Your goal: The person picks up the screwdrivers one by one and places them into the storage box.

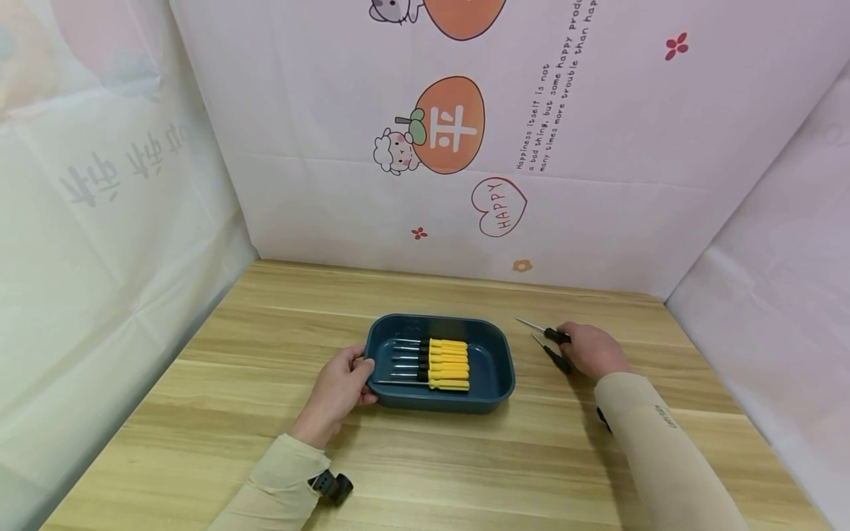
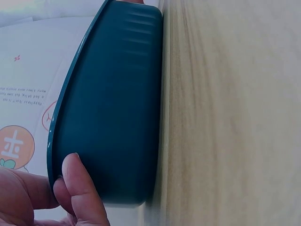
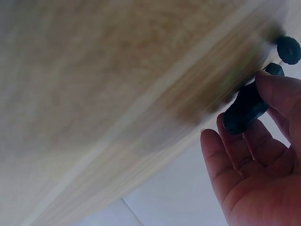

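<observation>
A dark blue tray (image 1: 491, 369) holds several screwdrivers with yellow handles (image 1: 449, 366), lined up side by side with their shafts to the left. My left hand (image 1: 339, 387) grips the tray's left end; in the left wrist view, fingers (image 2: 80, 183) lie against its outer wall. Right of the tray, my right hand (image 1: 594, 350) pinches the handle of a black-handled screwdriver (image 1: 556, 336), its shaft pointing left and away. A second black-handled screwdriver (image 1: 556, 359) lies just nearer me, close by the fingers. In the right wrist view, thumb and fingers hold the black handle (image 3: 244, 108).
The wooden table (image 1: 425, 472) carries the tray and tools. A printed cloth (image 1: 598, 221) rises behind the table's back edge, with white cloth walls at left (image 1: 133, 295) and right (image 1: 777, 273). A black wrist strap device (image 1: 332, 485) sits at my left sleeve.
</observation>
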Tool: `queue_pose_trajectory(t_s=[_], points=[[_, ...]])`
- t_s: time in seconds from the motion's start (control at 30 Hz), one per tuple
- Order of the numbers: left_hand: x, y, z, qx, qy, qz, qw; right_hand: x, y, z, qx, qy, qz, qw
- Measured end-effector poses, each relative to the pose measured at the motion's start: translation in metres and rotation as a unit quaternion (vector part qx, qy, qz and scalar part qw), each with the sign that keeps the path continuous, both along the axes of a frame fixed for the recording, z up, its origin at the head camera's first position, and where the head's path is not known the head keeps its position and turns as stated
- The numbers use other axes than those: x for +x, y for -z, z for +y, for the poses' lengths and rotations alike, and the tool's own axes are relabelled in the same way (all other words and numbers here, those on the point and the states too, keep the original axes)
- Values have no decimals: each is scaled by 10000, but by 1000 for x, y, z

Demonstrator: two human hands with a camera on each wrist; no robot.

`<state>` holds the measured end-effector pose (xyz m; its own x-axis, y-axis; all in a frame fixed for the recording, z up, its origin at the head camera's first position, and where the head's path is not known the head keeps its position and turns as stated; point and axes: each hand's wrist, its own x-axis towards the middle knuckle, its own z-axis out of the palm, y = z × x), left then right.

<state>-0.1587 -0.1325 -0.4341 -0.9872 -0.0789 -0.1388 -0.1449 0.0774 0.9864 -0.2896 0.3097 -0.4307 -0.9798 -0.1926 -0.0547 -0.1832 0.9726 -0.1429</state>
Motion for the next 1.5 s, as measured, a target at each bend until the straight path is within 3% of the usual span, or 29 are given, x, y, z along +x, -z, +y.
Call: queue_pose_trajectory(t_s=[0.93, 1.5], points=[[-2, 3, -1, -5, 21, 18, 10000, 2, -3, -2, 62, 6, -39, 10000], [-1, 2, -1, 15, 33, 29, 10000, 6, -13, -6, -163, 68, 253, 9995]])
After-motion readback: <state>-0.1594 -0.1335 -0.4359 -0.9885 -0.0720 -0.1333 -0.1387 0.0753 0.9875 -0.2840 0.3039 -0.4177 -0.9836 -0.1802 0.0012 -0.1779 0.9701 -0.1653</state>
